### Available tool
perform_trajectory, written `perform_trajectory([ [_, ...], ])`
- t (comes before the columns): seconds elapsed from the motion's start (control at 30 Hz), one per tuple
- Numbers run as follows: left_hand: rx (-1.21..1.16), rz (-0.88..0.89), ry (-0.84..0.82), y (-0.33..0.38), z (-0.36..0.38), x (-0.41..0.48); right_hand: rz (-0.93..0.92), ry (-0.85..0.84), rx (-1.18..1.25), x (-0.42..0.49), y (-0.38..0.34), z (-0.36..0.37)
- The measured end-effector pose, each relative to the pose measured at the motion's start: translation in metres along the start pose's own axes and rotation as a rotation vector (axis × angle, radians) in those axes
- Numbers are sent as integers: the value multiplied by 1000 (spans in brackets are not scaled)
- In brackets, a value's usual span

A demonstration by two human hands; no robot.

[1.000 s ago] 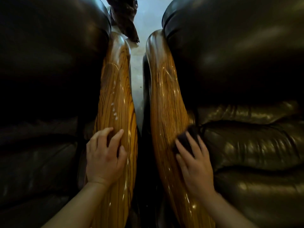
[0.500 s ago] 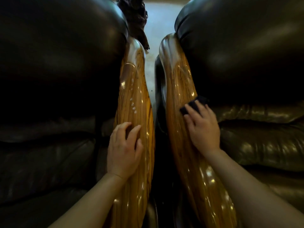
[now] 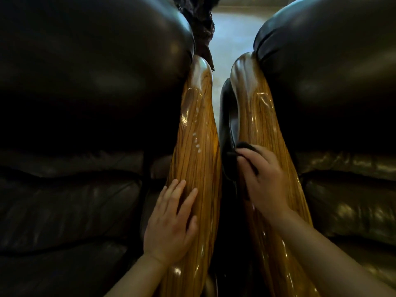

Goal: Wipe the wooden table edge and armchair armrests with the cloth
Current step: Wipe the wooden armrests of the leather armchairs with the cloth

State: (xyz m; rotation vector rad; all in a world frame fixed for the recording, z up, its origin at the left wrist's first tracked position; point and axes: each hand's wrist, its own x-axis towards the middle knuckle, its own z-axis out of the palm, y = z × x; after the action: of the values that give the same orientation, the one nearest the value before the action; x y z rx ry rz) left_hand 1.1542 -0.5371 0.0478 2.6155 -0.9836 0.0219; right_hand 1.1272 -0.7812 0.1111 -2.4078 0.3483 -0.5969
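1. Resting flat and empty on the left armrest (image 3: 196,168), the left hand (image 3: 171,224) braces near its front end
2. Right hand (image 3: 263,179) presses the cloth (image 3: 243,146) on the right armrest's (image 3: 257,116) inner edge; its long axis runs away toward the chair back, unwiped wood just beyond the fingers

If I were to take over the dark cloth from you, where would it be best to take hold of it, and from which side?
Probably take the dark cloth by the fold that shows beyond the right hand's fingertips, coming from the far end of the right armrest. The rest is pinned under the palm against the wood, and the left side drops into the narrow gap between the armrests, so only that far edge is free.
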Motion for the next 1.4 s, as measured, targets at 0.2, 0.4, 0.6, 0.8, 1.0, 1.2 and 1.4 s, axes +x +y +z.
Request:
perform_trajectory([
  [0.2,23,-14,21,4,-5,6,-83,-185,-30,17,-42,70],
  [0.4,-135,-197,122,20,-12,60,300,-31,104,18,-21,82],
  [0.6,-126,-169,160,16,-4,62,151,-74,120,-4,-29,79],
  [0.8,-133,-203,159,15,-4,62,-157,-241,-127,39,-29,76],
  [1.0,-131,-233,146,17,-5,63,-3,-155,-52,0,-37,80],
  [1.2,-106,-202,174,16,-3,64,228,-111,50,46,-32,87],
  [1.4,-37,-190,111,17,-4,66,80,-167,13,20,-29,80],
])
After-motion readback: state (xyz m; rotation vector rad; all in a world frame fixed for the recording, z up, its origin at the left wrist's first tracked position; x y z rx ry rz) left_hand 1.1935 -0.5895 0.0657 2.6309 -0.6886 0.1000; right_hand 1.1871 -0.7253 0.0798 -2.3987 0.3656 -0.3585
